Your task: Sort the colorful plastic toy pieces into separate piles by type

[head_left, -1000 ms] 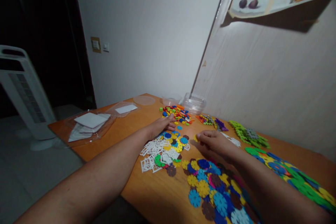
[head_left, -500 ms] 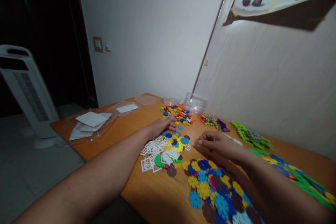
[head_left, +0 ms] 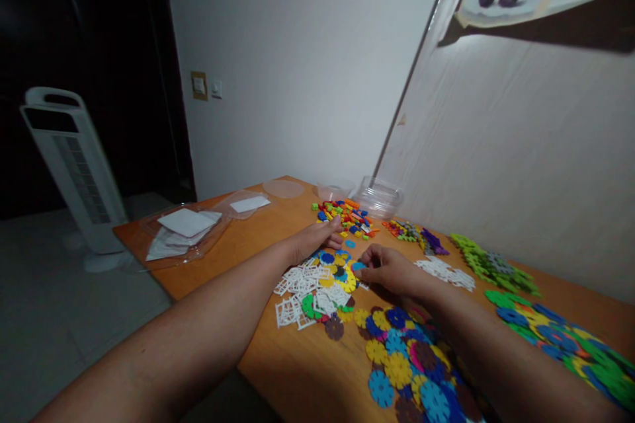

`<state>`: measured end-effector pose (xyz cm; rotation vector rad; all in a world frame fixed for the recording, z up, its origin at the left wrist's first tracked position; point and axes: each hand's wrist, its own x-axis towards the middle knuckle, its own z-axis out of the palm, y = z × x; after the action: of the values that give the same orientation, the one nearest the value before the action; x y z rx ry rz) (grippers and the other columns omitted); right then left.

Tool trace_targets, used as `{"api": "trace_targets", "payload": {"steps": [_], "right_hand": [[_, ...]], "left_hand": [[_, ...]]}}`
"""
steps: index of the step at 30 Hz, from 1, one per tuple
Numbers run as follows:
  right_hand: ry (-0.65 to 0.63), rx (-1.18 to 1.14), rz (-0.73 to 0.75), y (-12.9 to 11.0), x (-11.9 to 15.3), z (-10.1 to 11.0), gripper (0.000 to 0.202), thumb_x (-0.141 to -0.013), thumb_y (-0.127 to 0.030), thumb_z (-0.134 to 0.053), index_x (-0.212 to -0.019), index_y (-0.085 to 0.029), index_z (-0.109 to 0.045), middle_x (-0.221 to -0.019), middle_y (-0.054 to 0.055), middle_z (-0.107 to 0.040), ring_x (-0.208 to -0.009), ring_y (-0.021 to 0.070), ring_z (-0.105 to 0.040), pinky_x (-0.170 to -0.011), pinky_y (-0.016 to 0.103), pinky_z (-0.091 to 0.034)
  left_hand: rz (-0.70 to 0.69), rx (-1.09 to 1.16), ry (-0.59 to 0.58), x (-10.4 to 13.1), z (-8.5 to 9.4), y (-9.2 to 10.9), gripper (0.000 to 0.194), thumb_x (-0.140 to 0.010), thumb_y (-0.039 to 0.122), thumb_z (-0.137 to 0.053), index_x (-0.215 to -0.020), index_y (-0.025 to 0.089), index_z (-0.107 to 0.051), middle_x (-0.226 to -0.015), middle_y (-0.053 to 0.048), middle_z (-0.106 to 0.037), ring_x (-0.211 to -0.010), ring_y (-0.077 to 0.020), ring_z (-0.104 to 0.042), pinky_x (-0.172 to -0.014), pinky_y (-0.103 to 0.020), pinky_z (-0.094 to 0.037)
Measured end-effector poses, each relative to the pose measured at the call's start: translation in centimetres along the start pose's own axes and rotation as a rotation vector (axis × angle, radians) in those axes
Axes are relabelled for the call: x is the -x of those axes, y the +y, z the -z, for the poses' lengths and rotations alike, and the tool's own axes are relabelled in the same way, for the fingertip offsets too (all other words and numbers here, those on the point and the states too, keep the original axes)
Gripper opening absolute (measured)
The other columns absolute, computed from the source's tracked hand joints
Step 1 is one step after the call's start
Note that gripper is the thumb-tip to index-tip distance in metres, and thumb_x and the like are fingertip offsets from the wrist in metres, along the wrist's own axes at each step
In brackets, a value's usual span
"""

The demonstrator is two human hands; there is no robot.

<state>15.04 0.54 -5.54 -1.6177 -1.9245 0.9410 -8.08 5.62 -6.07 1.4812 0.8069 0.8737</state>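
Observation:
My left hand [head_left: 320,238] lies at the far side of a mixed heap, thumb up and fingers loosely stretched, with nothing visible in it. Below its wrist are white lattice window pieces [head_left: 302,281], mixed with notched plastic discs [head_left: 335,327] in brown, yellow, blue and green. My right hand [head_left: 389,268] reaches in at the heap's right edge, fingers curled together in a pinch. A light blue disc [head_left: 358,266] is at its fingertips; what sits between them is hidden. Under the right forearm spreads a larger pile of notched discs [head_left: 397,367].
Small coloured bricks [head_left: 347,215] lie beyond my left hand. White pieces [head_left: 446,271], lime-green pieces [head_left: 489,261] and flat coloured pieces [head_left: 560,334] line the right side. Clear containers [head_left: 380,198] stand by the wall. Plastic packaging [head_left: 186,231] lies at the table's left corner.
My right hand has moved left to the heap's edge, uncovering more of the white pieces behind it. My left hand stays in place. The view has turned slightly left.

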Motion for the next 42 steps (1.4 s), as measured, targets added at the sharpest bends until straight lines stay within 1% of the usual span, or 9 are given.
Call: {"api": "trace_targets", "payload": {"steps": [6, 10, 17, 20, 26, 30, 33, 37, 42], "right_hand": [[-0.029, -0.013, -0.015, -0.5, 0.2, 0.3, 0.039, -0.065, -0.045, -0.081, -0.080, -0.019, -0.056, -0.066, -0.003, -0.057, -0.058, 0.0105, -0.048, -0.049, 0.022, -0.033], [-0.047, -0.112, -0.029, -1.5, 2.2, 1.4, 0.037, -0.067, -0.043, -0.079, -0.080, -0.020, -0.053, -0.066, -0.003, -0.055, -0.059, 0.0104, -0.048, -0.050, 0.023, -0.035], [-0.419, -0.164, -0.049, -1.5, 6.7, 5.8, 0.041, -0.073, -0.052, -0.078, -0.085, -0.017, -0.059, -0.071, -0.001, -0.057, -0.060, 0.0083, -0.045, -0.053, 0.022, -0.034], [-0.331, -0.145, -0.056, -1.3, 6.3, 5.6, 0.044, -0.074, -0.056, -0.076, -0.085, -0.017, -0.058, -0.071, 0.000, -0.060, -0.060, 0.0092, -0.047, -0.053, 0.022, -0.035], [-0.036, 0.020, 0.000, -1.1, 1.9, 1.7, 0.045, -0.070, -0.058, -0.076, -0.085, -0.019, -0.058, -0.072, 0.001, -0.063, -0.062, 0.0126, -0.051, -0.053, 0.024, -0.037], [0.001, 0.138, 0.047, -0.9, -0.3, 0.2, 0.039, -0.069, -0.052, -0.077, -0.080, -0.020, -0.056, -0.069, -0.001, -0.061, -0.064, 0.0129, -0.051, -0.056, 0.024, -0.039], [0.013, 0.115, 0.033, -1.1, -0.6, 0.0, 0.036, -0.066, -0.047, -0.077, -0.075, -0.021, -0.053, -0.064, -0.003, -0.059, -0.060, 0.0123, -0.050, -0.054, 0.023, -0.038], [-0.053, -0.058, -0.074, -1.6, 0.2, 0.2, 0.035, -0.073, -0.052, -0.069, -0.068, -0.022, -0.051, -0.054, -0.003, -0.055, -0.048, 0.0114, -0.047, -0.047, 0.024, -0.032], [-0.044, -0.067, -0.072, -1.8, 2.3, 2.0, 0.046, -0.078, -0.062, -0.061, -0.062, -0.020, -0.053, -0.049, -0.001, -0.052, -0.045, 0.0100, -0.044, -0.046, 0.024, -0.031]], "left_hand": [[0.008, 0.003, -0.001, -0.1, -0.1, 0.0, 0.091, -0.076, 0.084, -0.047, -0.128, 0.012, -0.062, -0.114, -0.018, -0.070, -0.104, -0.0273, -0.067, -0.098, -0.039, -0.048], [0.014, 0.000, -0.003, 0.0, -0.1, 0.1, 0.090, -0.078, 0.083, -0.046, -0.130, 0.011, -0.060, -0.117, -0.018, -0.069, -0.105, -0.0272, -0.067, -0.098, -0.039, -0.048], [0.024, -0.008, -0.008, 0.1, -0.2, 0.2, 0.093, -0.076, 0.085, -0.046, -0.132, 0.012, -0.058, -0.120, -0.019, -0.068, -0.109, -0.0283, -0.066, -0.098, -0.039, -0.048], [0.033, -0.017, -0.004, 0.1, -0.2, 0.3, 0.093, -0.075, 0.086, -0.046, -0.131, 0.012, -0.060, -0.120, -0.019, -0.068, -0.109, -0.0290, -0.066, -0.098, -0.040, -0.048], [0.032, -0.004, -0.003, 0.2, -0.2, 0.3, 0.092, -0.075, 0.085, -0.048, -0.131, 0.013, -0.060, -0.120, -0.018, -0.068, -0.109, -0.0291, -0.066, -0.098, -0.040, -0.048], [0.015, -0.008, -0.006, 0.2, -0.1, 0.3, 0.091, -0.076, 0.084, -0.048, -0.132, 0.012, -0.059, -0.118, -0.018, -0.069, -0.108, -0.0280, -0.066, -0.099, -0.039, -0.047], [0.015, -0.013, -0.005, 0.1, -0.2, 0.2, 0.092, -0.077, 0.084, -0.046, -0.132, 0.012, -0.059, -0.119, -0.018, -0.068, -0.107, -0.0280, -0.067, -0.099, -0.040, -0.048], [0.016, -0.019, -0.009, 0.1, -0.4, 0.3, 0.093, -0.077, 0.084, -0.045, -0.134, 0.012, -0.058, -0.121, -0.019, -0.068, -0.106, -0.0282, -0.067, -0.098, -0.040, -0.049], [0.017, -0.027, -0.006, 0.3, -0.3, 0.4, 0.095, -0.076, 0.085, -0.046, -0.134, 0.011, -0.058, -0.120, -0.019, -0.068, -0.108, -0.0284, -0.067, -0.098, -0.039, -0.049]]}}
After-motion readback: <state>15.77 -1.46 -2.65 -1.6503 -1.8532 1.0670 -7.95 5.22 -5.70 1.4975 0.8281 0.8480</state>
